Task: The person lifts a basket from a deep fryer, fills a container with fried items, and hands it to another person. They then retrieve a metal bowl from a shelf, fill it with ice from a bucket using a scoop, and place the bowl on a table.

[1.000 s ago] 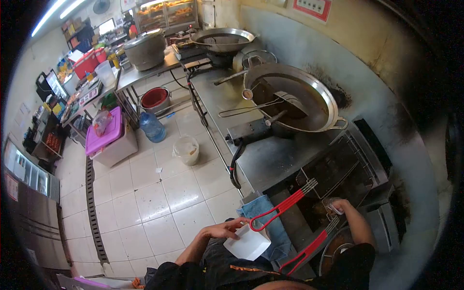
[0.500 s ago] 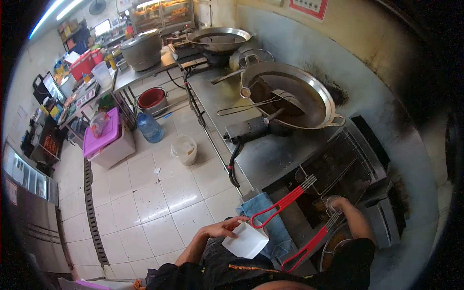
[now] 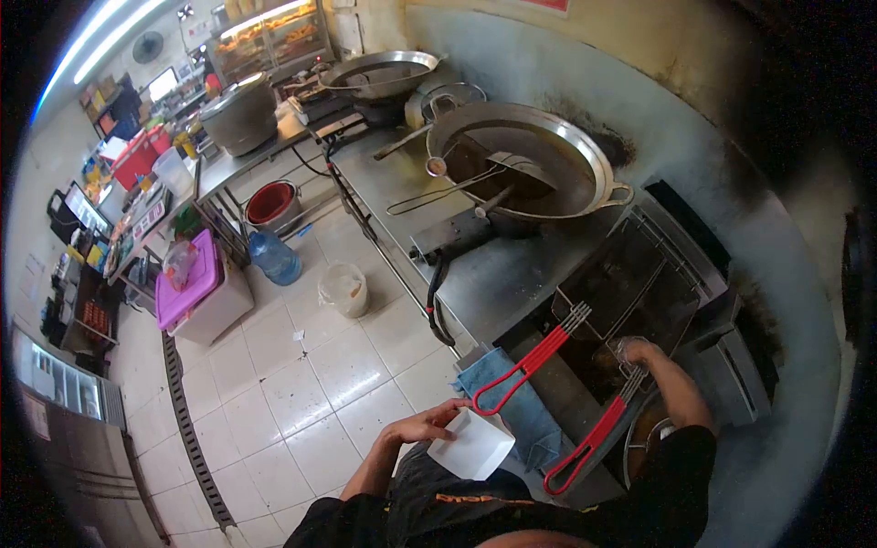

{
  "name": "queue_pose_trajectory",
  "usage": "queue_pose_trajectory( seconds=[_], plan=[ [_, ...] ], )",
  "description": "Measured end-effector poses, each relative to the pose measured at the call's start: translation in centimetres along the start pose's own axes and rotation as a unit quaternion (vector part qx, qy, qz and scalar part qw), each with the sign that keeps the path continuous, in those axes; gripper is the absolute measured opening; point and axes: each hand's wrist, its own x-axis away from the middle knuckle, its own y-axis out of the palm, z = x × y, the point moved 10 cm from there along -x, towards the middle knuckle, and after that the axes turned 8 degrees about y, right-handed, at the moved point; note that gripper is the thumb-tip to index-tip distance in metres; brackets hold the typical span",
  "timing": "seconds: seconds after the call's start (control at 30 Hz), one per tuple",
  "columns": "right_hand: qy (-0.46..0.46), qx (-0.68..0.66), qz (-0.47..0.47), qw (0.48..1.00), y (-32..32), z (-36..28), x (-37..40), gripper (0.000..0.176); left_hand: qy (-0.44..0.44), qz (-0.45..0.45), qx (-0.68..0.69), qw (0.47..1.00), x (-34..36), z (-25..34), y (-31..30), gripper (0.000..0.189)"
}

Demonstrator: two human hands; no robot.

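Observation:
My left hand [image 3: 427,425] is closed on the rim of a white paper food box [image 3: 472,446], its open side facing up. The box is held in front of my body, beside a blue cloth [image 3: 512,402] on the fryer's front edge. My right hand [image 3: 642,354] reaches over the deep fryer [image 3: 607,301], its fingers closed around something shiny and see-through that I cannot make out. Two fryer baskets lie near it, one with a red handle [image 3: 525,370] on the left, another with a red handle [image 3: 594,446] below my right wrist.
A large wok [image 3: 603,169] of dark oil holds a wire skimmer [image 3: 438,198]. Behind it stands a second wok [image 3: 429,62]. On the tiled floor are a whitish bucket [image 3: 345,290], a blue water jug [image 3: 274,258] and a bin with a purple lid [image 3: 190,283].
The view has turned slightly, so the woks and fryer sit further left and the floor items a little lower. Both hands keep nearly the same pose, the left still holding the box.

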Motion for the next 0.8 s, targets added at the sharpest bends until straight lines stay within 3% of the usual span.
queue_pose_trajectory(
  seconds=[0.03,0.07,0.17,0.27,0.37,0.47,0.5,0.57,0.63,0.67,0.73,0.77,0.8],
  plan=[
    [-0.076,0.046,0.046,0.995,1.0,0.2,-0.4,0.038,-0.009,0.006,-0.014,1.0,0.1,0.5,0.1,0.074],
    [0.115,-0.006,-0.061,0.991,1.1,2.2,0.6,0.034,-0.003,-0.001,-0.019,1.0,0.0,0.4,0.2,0.074],
    [0.236,-0.072,-0.181,0.952,-1.8,-0.8,3.2,0.038,0.01,-0.013,-0.022,1.0,-0.2,-0.4,0.1,0.074],
    [0.148,-0.004,-0.118,0.982,-2.3,-0.3,3.3,0.042,0.0,-0.015,-0.01,1.0,-0.2,-0.5,0.5,0.073],
    [0.075,0.054,-0.144,0.985,-1.2,0.2,2.1,0.046,-0.002,-0.015,-0.017,1.0,-0.6,-0.5,0.8,0.073],
    [0.088,-0.017,0.04,0.995,-4.0,2.8,2.8,0.041,0.027,-0.018,-0.039,0.999,-1.3,-1.0,0.9,0.075],
    [0.111,-0.163,0.011,0.98,-4.2,3.3,4.2,0.039,0.037,-0.014,-0.049,0.998,-1.8,-0.8,1.1,0.075],
    [0.167,-0.453,-0.02,0.875,-9.9,-2.7,9.6,0.034,0.036,-0.014,-0.066,0.997,-2.5,-1.1,1.2,0.076],
    [0.12,-0.555,0.032,0.823,-12.0,-3.1,11.3,0.032,0.001,-0.031,-0.076,0.997,-3.5,-3.2,1.3,0.077],
    [0.043,-0.409,0.157,0.898,-14.8,-3.2,13.0,0.032,-0.023,-0.006,-0.104,0.994,-4.1,-4.6,0.4,0.076],
    [0.012,-0.306,0.142,0.941,-14.5,-1.9,13.5,0.036,0.027,0.009,-0.215,0.976,-5.9,-3.4,1.6,0.072],
    [0.075,-0.447,0.141,0.88,-15.1,-4.4,17.2,0.04,0.049,0.001,-0.204,0.978,-6.8,-5.0,1.5,0.077],
    [0.13,-0.581,0.161,0.788,-15.6,-7.1,21.4,0.044,0.003,0.02,-0.11,0.994,-7.6,-5.4,2.4,0.081]
  ],
)
